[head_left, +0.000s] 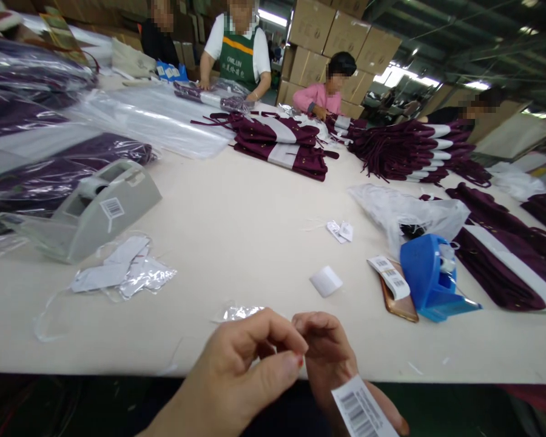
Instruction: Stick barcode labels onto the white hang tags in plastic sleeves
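Observation:
My left hand (241, 364) is above the table's near edge, its thumb and index finger nearly together in a pinch. A tiny red spot shows at the thumb tip; whether anything is pinched there I cannot make out. Close beside it, my right hand (330, 349) has curled fingers and bears a white barcode label (363, 409) that hangs at its lower side. Just beyond the hands lies a small clear plastic piece (241, 312). A white square of paper (326, 281) and small white tags (340, 231) rest farther up the table.
At left stand a grey tape dispenser (109, 206) and white tags (118, 267). A blue tape dispenser (430, 273) is at right beside a phone-like object (403, 306) with barcode labels (389, 276). Folded maroon garments (282, 142) lie farther back. Several co-workers (239, 54) are across the table.

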### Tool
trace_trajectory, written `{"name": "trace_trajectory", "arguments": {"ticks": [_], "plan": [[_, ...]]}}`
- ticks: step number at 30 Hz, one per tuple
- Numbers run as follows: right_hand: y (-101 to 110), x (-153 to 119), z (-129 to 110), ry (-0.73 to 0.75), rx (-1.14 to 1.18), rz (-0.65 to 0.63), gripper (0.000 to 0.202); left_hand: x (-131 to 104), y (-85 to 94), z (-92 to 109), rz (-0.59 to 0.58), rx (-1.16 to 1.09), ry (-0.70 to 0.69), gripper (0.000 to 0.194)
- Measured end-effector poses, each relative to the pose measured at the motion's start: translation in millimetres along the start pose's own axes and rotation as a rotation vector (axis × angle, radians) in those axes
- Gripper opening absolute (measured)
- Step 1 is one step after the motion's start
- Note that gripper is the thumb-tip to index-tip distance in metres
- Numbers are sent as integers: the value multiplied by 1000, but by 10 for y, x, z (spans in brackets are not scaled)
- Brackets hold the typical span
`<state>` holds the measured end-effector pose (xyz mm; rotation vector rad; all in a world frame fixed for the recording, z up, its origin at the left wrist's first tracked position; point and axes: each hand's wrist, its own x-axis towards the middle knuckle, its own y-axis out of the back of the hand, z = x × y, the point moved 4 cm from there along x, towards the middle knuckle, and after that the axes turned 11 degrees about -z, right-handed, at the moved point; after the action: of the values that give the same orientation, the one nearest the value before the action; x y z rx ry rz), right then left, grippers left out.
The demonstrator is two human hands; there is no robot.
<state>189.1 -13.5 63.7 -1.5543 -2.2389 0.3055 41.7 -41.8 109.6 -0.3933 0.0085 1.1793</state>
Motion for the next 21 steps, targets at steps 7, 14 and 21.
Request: {"name": "trace_trajectory", "arguments": {"ticks": [7,14,21], "plan": [[-77,-70,82,-222,13,-50,51,240,-377,-171,-317,-185,340,29],[-81,-69,184,-238,209,2,72,209,-241,-222,-30,-247,260,24],[73,-203,169,-244,-60,210,26,244,8,-352,295,-87,130,20]]}}
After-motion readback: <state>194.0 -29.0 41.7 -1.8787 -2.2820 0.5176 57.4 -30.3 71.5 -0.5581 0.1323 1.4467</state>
